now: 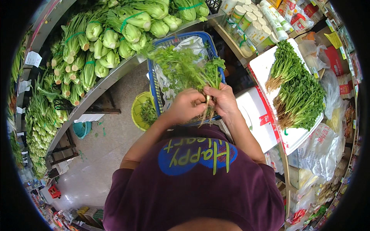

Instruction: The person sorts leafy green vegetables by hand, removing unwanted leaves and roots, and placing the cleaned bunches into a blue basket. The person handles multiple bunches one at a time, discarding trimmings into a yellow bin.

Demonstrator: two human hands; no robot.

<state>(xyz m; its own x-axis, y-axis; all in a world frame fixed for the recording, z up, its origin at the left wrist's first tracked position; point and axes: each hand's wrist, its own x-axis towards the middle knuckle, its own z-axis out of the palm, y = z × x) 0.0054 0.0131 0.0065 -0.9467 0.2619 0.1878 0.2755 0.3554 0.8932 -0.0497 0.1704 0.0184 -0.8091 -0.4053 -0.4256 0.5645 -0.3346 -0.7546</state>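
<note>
My right hand (224, 99) is closed around a bunch of leafy green herbs with roots (212, 76), held over a blue plastic basket (154, 86). At the root end, the fingers of my left hand (189, 105) are bent beside the thin pale roots (205, 115); whether they pinch a root or stem I cannot tell. More loose leafy greens (176, 62) lie in the basket over a white plastic bag (192, 43). Blurring hides some of the leaves near my fingers.
A yellow-green basket (137, 108) with green scraps stands left of the blue basket. Bundles of rooted greens (300, 101) lie on a white foam lid (261, 65) at right. A metal-edged shelf (107, 82) holds bok choy (131, 31). A teal bucket (82, 130) is on the floor.
</note>
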